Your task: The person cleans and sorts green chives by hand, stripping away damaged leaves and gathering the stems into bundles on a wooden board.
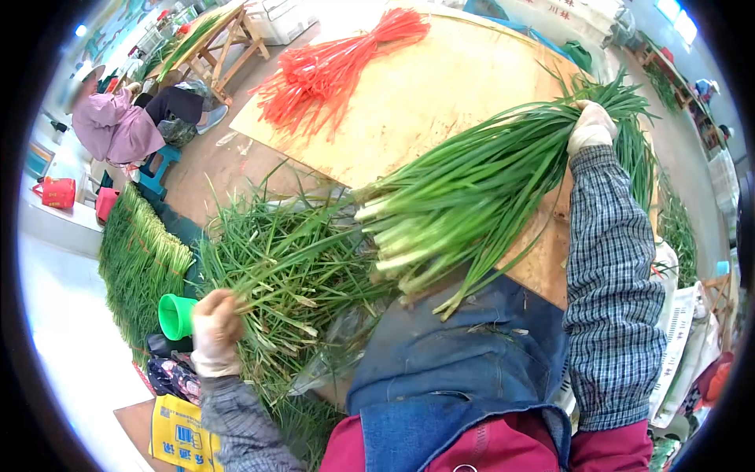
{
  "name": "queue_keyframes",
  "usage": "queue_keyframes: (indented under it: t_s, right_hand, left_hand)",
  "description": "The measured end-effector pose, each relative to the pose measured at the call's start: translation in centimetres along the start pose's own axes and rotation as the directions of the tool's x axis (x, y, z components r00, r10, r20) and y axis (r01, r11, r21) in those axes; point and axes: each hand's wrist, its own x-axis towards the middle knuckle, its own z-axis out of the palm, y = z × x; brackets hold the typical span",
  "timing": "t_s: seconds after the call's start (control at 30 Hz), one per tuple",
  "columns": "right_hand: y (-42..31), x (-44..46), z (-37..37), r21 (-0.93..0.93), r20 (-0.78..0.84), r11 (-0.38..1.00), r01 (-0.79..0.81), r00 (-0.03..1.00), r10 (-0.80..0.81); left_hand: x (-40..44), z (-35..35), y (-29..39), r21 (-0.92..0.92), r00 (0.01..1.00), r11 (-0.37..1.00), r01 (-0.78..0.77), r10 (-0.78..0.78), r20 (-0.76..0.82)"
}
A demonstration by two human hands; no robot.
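My right hand [591, 127], in a whitish glove, is closed around a large bunch of green leafy stalks [472, 189]. The pale root ends point left and down, past the edge of the wooden board [464, 86]. My left hand [216, 324], gloved with the fingertips bare and slightly blurred, is closed on a few loose green blades that stretch up and right. Beneath and beside it lies a heap of loose green leaves [291, 275] on clear plastic. Red strips [330, 75], gathered at one end, lie on the far part of the board.
A green cup [177, 316] stands just left of my left hand. Stacked bundled greens [138, 267] are at the left. A seated person [118, 122] is at the upper left near a wooden table [208, 47]. A yellow bag [185, 433] lies lower left.
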Motion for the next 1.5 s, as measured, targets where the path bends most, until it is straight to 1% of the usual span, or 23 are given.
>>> queue_keyframes:
  t_s: [0.07,0.13,0.17,0.23,0.3,0.33,0.4,0.47,0.57,0.67,0.73,0.77,0.87,0.9,0.97,1.0,1.03,1.1,1.17,1.23,1.33,1.4,1.5]
  right_hand:
    - [-0.6,-0.9,-1.2,-0.221,0.015,0.975,0.034,0.999,-0.032]
    - [-1.6,-2.1,-2.2,-0.450,0.016,0.890,0.075,0.997,-0.076]
    - [-1.6,-1.9,-2.1,-0.461,0.017,0.885,0.063,0.998,-0.063]
    - [-2.1,-2.6,-2.9,-0.496,0.022,0.867,0.056,0.998,-0.052]
    - [-5.8,-7.1,-6.6,-0.642,0.080,0.757,0.122,0.993,-0.092]
    - [-4.3,-5.4,-5.3,-0.581,0.060,0.809,0.087,0.996,-0.065]
    - [-2.8,-3.5,-3.9,-0.548,0.050,0.835,0.052,0.998,-0.029]
    - [-5.0,-6.0,-5.8,-0.615,0.067,0.787,0.052,0.998,-0.014]
    - [-5.0,-6.1,-6.0,-0.619,0.092,0.785,0.039,0.995,0.023]
    - [-5.8,-8.1,-6.9,-0.653,0.093,0.753,0.080,0.995,-0.026]
    - [-5.7,-8.0,-7.0,-0.651,0.108,0.754,0.084,0.994,-0.018]
    - [-5.4,-7.6,-6.8,-0.645,0.108,0.760,0.084,0.994,-0.017]
    - [-4.2,-5.5,-5.4,-0.582,0.114,0.813,0.037,0.993,0.036]
    - [-5.1,-6.8,-6.2,-0.608,0.116,0.791,0.070,0.993,0.002]
    - [-4.9,-6.7,-5.9,-0.611,0.082,0.787,0.086,0.996,-0.045]
    - [-5.5,-7.4,-6.5,-0.630,0.120,0.769,0.108,0.992,-0.040]
    - [-5.3,-7.4,-6.3,-0.622,0.106,0.774,0.114,0.993,-0.061]
    - [-5.2,-7.2,-6.0,-0.636,0.083,0.761,0.130,0.992,-0.100]
    - [-1.9,-2.4,-2.4,-0.540,0.063,0.839,0.064,0.997,-0.036]
    - [-1.8,-2.7,-2.8,-0.539,0.063,0.840,0.061,0.997,-0.031]
    - [-5.1,-7.5,-6.5,-0.631,0.090,0.767,0.117,0.993,-0.078]
    - [-5.8,-7.6,-6.8,-0.663,0.118,0.743,0.093,0.993,-0.019]
    - [-5.5,-7.6,-6.4,-0.666,0.111,0.739,0.097,0.993,-0.031]
  left_hand:
    - [0.5,-6.2,-1.8,0.282,0.981,0.958,0.058,-0.003,-0.192]
    - [2.9,-13.8,-8.6,0.962,0.842,0.272,-0.024,0.524,-0.127]
    - [2.3,-12.9,-8.9,0.967,0.856,-0.082,0.243,0.486,-0.174]
    - [-0.2,-3.9,-5.0,0.912,0.906,-0.311,0.267,0.403,-0.128]
    - [-0.5,1.6,-5.7,0.947,0.696,-0.101,-0.306,0.655,0.295]
    - [-1.3,5.9,-5.1,0.762,0.671,0.223,-0.608,0.657,0.343]
    - [-2.3,13.2,-5.7,0.440,0.489,0.316,-0.841,0.792,0.365]
    - [-4.1,17.4,-4.6,0.601,0.653,0.307,-0.737,0.554,0.517]
    - [-3.1,21.0,-6.6,0.713,0.769,0.344,-0.611,0.470,0.433]
    - [-2.0,22.1,-8.4,0.318,0.733,0.660,-0.681,0.612,0.299]
    - [-2.4,20.3,-7.7,0.108,0.776,0.829,-0.549,0.458,0.433]
    - [-2.6,18.5,-6.5,0.194,0.803,0.859,-0.474,0.332,0.494]
    - [-1.5,10.0,-5.2,0.478,0.880,0.817,-0.323,0.074,0.468]
    - [-0.3,5.6,-7.2,0.488,0.928,0.820,-0.298,0.128,0.350]
    - [0.1,-1.1,-6.5,0.965,0.998,0.258,-0.037,0.059,0.022]
    - [-0.1,-2.2,-5.6,0.982,0.990,-0.137,0.132,0.071,-0.124]
    - [-0.2,-1.9,-5.8,0.988,0.951,-0.145,-0.045,0.298,0.087]
    - [-1.2,0.9,-6.0,0.896,0.608,-0.265,-0.356,0.663,0.438]
    - [-2.3,9.8,-3.3,0.643,0.600,0.219,-0.734,0.653,0.462]
    - [-2.7,15.9,-1.6,0.547,0.512,0.186,-0.816,0.669,0.538]
    - [-1.2,20.9,-2.9,0.715,0.615,0.047,-0.698,0.551,0.564]
    - [-2.1,20.5,-3.2,0.617,0.634,0.190,-0.764,0.396,0.664]
    - [-5.2,18.7,-2.9,0.315,0.469,0.404,-0.859,0.372,0.801]
